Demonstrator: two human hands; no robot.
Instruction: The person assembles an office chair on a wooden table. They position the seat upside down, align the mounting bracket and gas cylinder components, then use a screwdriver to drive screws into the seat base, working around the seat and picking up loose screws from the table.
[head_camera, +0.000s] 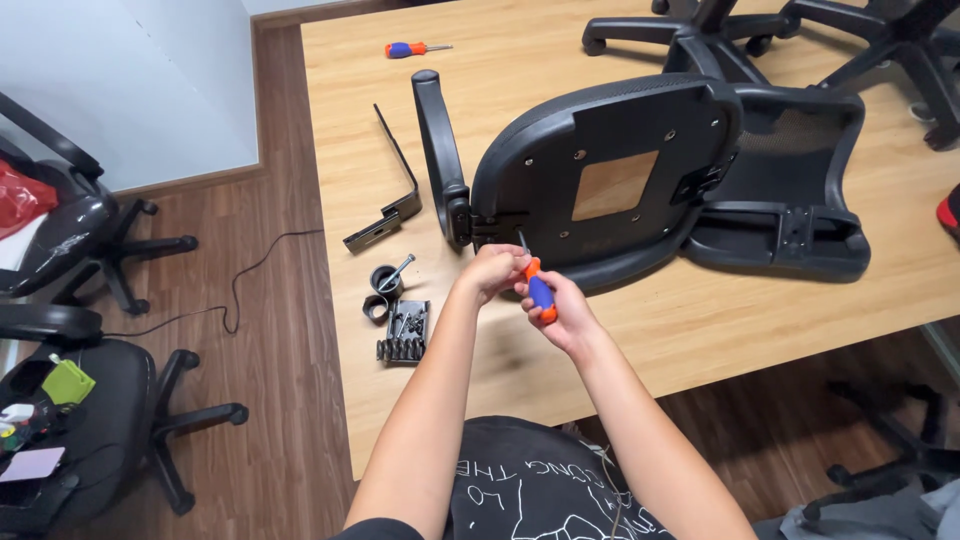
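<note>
On the worktop (700, 320) lie one upturned chair seat (600, 170) and two screwdrivers. The right hand (565, 310) grips one screwdriver (535, 285) at the seat's edge; the left hand (490, 272) pinches near its tip, perhaps a screw. The second screwdriver (415, 48) lies well apart.

On the wooden table (700, 320), close to its left edge, a small black tray package (402, 333) lies flat. It is rectangular and open, with screws loose in the upper part and a row of dark bits along the lower edge. Just above it stand two small black round cups (384, 290), one holding a bolt.

At the far left, a red plastic bag (20, 198) lies on a black office chair (60, 240). On the seat of another chair (90, 420), lower left, rest a small green box (68, 383) and a flat pale pink card or pouch (32, 463). No screens or signs are visible.
</note>
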